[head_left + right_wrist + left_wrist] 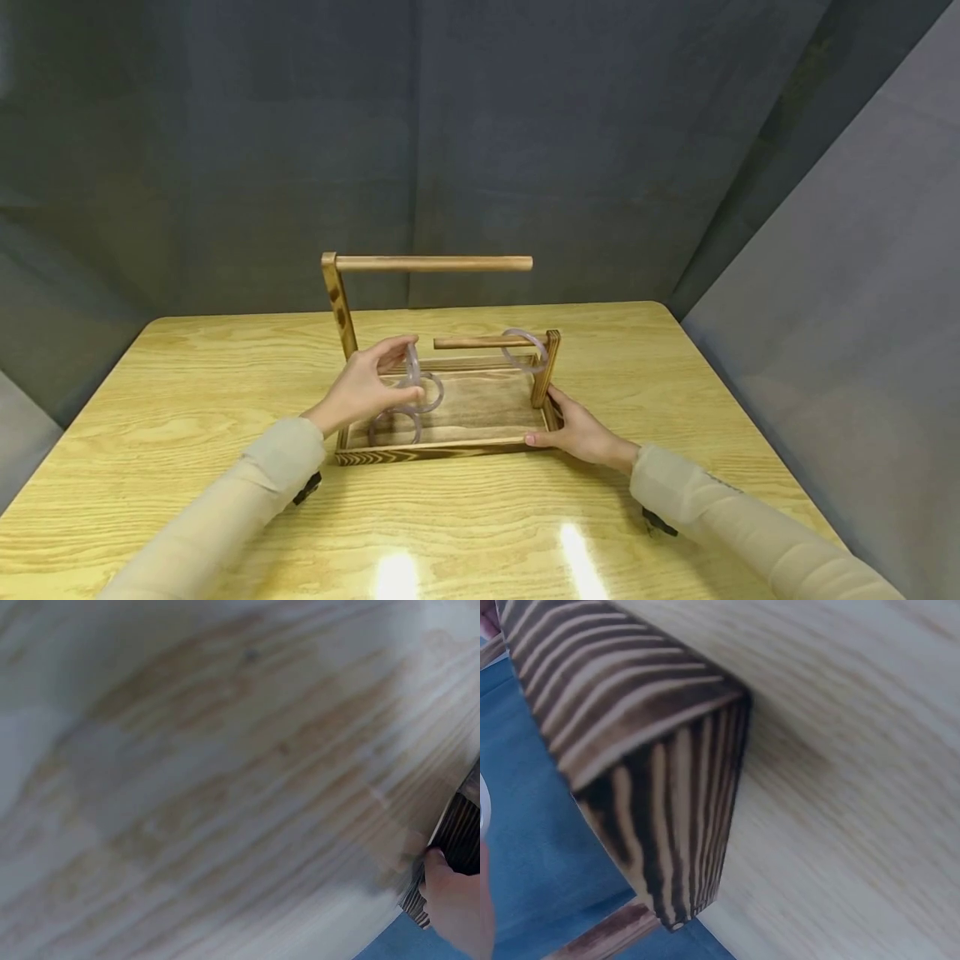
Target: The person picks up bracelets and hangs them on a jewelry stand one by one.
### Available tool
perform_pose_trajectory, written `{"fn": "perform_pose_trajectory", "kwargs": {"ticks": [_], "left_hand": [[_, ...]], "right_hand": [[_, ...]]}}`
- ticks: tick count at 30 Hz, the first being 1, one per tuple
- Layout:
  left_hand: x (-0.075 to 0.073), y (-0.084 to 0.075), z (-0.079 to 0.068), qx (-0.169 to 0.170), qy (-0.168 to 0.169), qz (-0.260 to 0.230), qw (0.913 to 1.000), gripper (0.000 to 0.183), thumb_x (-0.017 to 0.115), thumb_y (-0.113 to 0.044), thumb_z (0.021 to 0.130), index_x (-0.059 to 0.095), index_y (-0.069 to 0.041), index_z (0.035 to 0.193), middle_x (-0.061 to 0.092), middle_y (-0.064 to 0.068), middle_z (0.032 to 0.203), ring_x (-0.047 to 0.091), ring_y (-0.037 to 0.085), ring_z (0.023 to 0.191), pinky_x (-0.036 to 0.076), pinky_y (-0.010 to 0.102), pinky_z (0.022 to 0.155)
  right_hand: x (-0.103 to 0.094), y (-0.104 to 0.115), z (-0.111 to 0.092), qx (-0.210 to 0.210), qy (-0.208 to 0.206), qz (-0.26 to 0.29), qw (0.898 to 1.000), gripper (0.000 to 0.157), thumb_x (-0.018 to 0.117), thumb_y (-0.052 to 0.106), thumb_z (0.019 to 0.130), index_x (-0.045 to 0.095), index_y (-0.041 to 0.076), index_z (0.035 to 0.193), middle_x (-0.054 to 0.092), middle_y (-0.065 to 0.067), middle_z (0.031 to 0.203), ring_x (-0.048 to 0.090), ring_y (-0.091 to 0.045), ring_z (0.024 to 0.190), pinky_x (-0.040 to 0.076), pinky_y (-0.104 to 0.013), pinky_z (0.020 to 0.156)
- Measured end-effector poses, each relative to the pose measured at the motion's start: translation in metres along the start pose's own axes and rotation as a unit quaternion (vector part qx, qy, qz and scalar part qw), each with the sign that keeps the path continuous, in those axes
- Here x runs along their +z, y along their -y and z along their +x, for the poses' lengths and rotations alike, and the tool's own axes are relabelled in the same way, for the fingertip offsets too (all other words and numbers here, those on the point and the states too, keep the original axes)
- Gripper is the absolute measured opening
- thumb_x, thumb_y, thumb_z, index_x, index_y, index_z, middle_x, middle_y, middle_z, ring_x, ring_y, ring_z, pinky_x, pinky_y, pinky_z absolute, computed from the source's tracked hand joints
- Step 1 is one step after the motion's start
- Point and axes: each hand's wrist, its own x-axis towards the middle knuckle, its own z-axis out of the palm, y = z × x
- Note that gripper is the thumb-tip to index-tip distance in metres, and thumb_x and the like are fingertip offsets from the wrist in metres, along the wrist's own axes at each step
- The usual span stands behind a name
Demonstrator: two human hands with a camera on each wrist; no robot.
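My left hand pinches a pale lilac bangle upright between thumb and fingertips, above the left part of a wooden rack's tray. Two more bangles lie below it, one partly behind the held one, another near the tray's front left. On the rack's short lower bar hangs a further bangle, close to the post. With my right hand I grip the tray's right end, thumb on the front edge; the right wrist view shows part of that hand against dark-striped wood.
A longer upper bar reaches rightward from the tall left post, above and behind my left hand. The rack stands on a yellow wood-grain table. Dark cloth hangs behind the table's far edge.
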Motion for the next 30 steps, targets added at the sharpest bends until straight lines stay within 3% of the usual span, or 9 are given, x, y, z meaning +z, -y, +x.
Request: {"fn": "perform_pose_trajectory", "kwargs": {"ticks": [7, 16, 30], "left_hand": [[0.001, -0.008, 0.010, 0.008, 0.005, -0.001, 1.0000, 0.077, 0.080, -0.024, 0.070, 0.043, -0.009, 0.137, 0.048, 0.012, 0.136, 0.051, 0.027, 0.121, 0.041, 0.038, 0.101], [0.002, -0.016, 0.017, 0.001, 0.014, -0.006, 0.9999, 0.078, 0.080, -0.025, 0.071, 0.042, -0.013, 0.138, 0.044, 0.008, 0.140, 0.047, 0.024, 0.124, 0.040, 0.030, 0.101], [0.008, -0.020, 0.030, -0.017, 0.024, -0.016, 0.9995, 0.075, 0.080, -0.025, 0.071, 0.044, -0.018, 0.137, 0.046, 0.003, 0.139, 0.046, 0.021, 0.126, 0.039, 0.033, 0.103]], "right_hand": [[-0.002, 0.001, 0.001, 0.004, -0.002, -0.010, 1.000, 0.103, 0.070, 0.035, 0.080, 0.000, 0.003, 0.147, 0.005, -0.020, 0.153, 0.011, -0.037, 0.139, 0.024, -0.054, 0.109], [0.001, -0.001, 0.001, 0.011, 0.001, -0.008, 1.000, 0.104, 0.070, 0.038, 0.079, -0.001, 0.004, 0.147, 0.005, -0.019, 0.153, 0.011, -0.037, 0.139, 0.024, -0.054, 0.109], [0.001, -0.001, 0.000, 0.007, 0.000, -0.006, 1.000, 0.103, 0.070, 0.035, 0.080, -0.001, 0.002, 0.147, 0.005, -0.021, 0.152, 0.010, -0.037, 0.139, 0.023, -0.054, 0.109]]}}
